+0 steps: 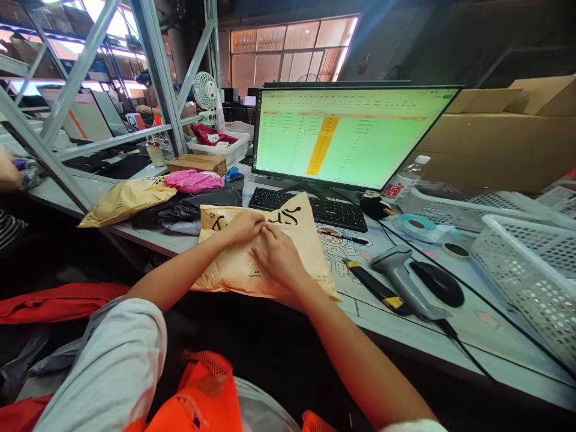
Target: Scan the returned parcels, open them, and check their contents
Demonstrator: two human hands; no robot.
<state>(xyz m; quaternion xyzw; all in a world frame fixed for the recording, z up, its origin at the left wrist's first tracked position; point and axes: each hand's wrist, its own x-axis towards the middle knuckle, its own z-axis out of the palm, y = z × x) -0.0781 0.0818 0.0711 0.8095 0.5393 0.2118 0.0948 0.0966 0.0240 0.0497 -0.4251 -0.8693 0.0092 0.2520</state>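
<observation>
A pale yellow mailing bag (310, 258) with black lettering lies at the desk's front edge, slightly overhanging it. My left hand (245, 228) rests on its upper middle, the fingers bent and closed at the plastic. From the right, my right hand (279, 255) meets it there, fingertips together on the bag and thumb lower on its face. The fingertips of both hands touch or nearly touch, and what is pinched between them is partly hidden. Behind the bag sits a black keyboard (339, 213), partly covered by its top corner.
A monitor (288, 144) stands at the back. Right lie a box cutter (375, 288), a barcode scanner (400, 276), a mouse (436, 282), tape (416, 227) and a white basket (531, 264). Left are another yellow parcel (130, 201), a pink parcel (193, 180) and metal rack posts (157, 72).
</observation>
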